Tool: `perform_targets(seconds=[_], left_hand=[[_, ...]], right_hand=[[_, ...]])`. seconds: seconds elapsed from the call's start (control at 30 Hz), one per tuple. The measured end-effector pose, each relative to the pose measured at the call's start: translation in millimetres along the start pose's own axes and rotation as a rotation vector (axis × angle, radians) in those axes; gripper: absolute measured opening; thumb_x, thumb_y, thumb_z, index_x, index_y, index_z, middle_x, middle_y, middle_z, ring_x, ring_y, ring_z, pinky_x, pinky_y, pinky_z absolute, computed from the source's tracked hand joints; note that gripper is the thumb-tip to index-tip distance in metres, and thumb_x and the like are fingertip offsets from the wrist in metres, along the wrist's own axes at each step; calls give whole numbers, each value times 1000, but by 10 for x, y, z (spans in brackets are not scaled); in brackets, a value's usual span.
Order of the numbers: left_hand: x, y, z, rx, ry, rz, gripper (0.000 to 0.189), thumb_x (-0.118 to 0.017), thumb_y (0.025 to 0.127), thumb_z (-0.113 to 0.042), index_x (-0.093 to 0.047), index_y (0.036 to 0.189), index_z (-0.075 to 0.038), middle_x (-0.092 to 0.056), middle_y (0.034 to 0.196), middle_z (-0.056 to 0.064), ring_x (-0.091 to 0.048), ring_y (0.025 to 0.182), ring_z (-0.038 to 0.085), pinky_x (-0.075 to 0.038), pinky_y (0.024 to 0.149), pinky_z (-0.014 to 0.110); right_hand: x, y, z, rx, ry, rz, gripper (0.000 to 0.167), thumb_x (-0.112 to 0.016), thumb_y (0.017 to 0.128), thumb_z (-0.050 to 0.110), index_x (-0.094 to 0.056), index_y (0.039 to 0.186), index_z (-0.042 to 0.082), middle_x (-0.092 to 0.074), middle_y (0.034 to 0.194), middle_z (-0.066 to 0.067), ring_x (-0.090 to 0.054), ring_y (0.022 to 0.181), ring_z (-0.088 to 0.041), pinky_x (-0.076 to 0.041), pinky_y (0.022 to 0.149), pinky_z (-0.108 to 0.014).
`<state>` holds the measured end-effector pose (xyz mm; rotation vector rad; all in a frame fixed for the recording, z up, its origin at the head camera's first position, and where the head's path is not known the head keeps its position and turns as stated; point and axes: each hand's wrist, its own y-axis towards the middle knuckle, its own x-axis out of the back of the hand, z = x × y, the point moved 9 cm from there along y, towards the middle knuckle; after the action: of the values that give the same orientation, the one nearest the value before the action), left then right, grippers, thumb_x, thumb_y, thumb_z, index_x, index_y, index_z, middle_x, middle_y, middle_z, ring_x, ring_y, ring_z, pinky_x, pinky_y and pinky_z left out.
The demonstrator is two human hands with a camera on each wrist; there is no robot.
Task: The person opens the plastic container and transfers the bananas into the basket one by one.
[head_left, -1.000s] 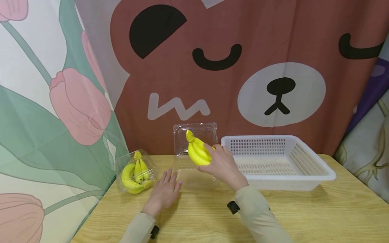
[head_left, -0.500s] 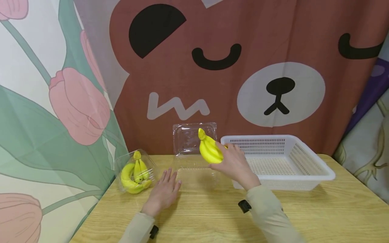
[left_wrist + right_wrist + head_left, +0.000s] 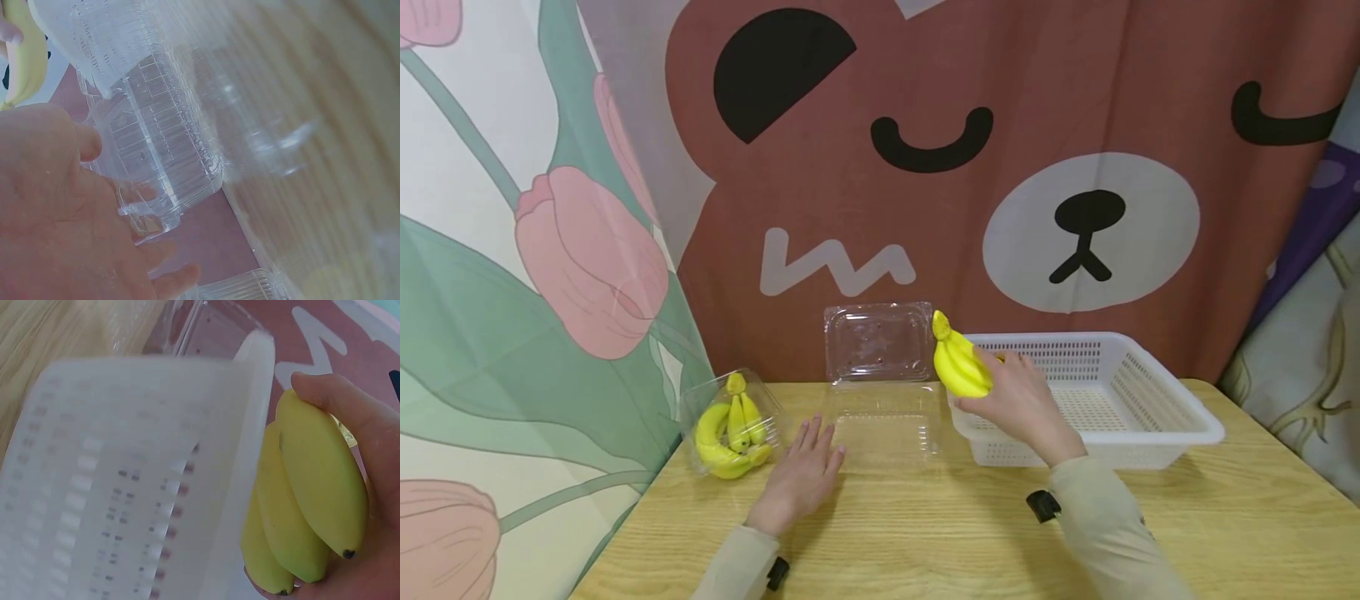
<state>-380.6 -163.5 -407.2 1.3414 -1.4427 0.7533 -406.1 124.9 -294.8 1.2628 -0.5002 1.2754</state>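
Note:
A small bunch of bananas [image 3: 959,367] is gripped in my right hand [image 3: 1018,400], stem pointing up. The hand overlaps the left end of the white plastic basket [image 3: 1150,437] in the head view. In the right wrist view the bananas [image 3: 319,475] hang beside the basket's rim [image 3: 250,456]. My left hand [image 3: 801,479] lies with straight fingers near the table, between two clear plastic boxes. The hinged box [image 3: 880,342] to its right stands with its lid raised and nothing inside. Through the other box [image 3: 767,392], at left, more bananas [image 3: 722,442] show.
The wooden table [image 3: 880,542] runs back to a curtain [image 3: 820,208] printed with a bear face. A second curtain [image 3: 587,400] with tulips hangs along the left side. The basket stands at the table's back right, its slotted walls rising above the tabletop.
My right hand has carried the bunch of bananas rightward, from in front of the raised lid to the basket's left end. My left hand has stayed in place.

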Motion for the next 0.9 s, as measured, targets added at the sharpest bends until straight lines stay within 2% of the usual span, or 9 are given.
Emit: perform_targets(seconds=[0.1, 0.57, 0.9], left_hand=[[5, -2, -1, -1, -1, 0, 59, -32, 108, -40, -34, 151, -1, -17, 161, 19, -14, 147, 38, -19, 115, 56], [15, -12, -18, -11, 1, 2, 59, -32, 108, -39, -34, 151, 1, -15, 161, 19, -14, 146, 40, -18, 116, 56], [5, -12, -29, -16, 6, 4, 60, -31, 108, -40, -34, 151, 1, -16, 161, 20, -15, 146, 40, -20, 115, 57]], right_hand=[[28, -24, -127, -24, -4, 11, 87, -77, 77, 49, -45, 147, 8, -56, 113, -23, -45, 97, -37, -38, 79, -51], [151, -199, -704, -96, -19, 28, 90, -76, 80, 50, -42, 147, 1, -55, 113, -26, -45, 98, -40, -37, 72, -50], [183, -289, -1007, -135, -28, 62, 99, -72, 79, 60, -38, 148, -3, -53, 112, -28, -44, 91, -37, -33, 66, -40]])
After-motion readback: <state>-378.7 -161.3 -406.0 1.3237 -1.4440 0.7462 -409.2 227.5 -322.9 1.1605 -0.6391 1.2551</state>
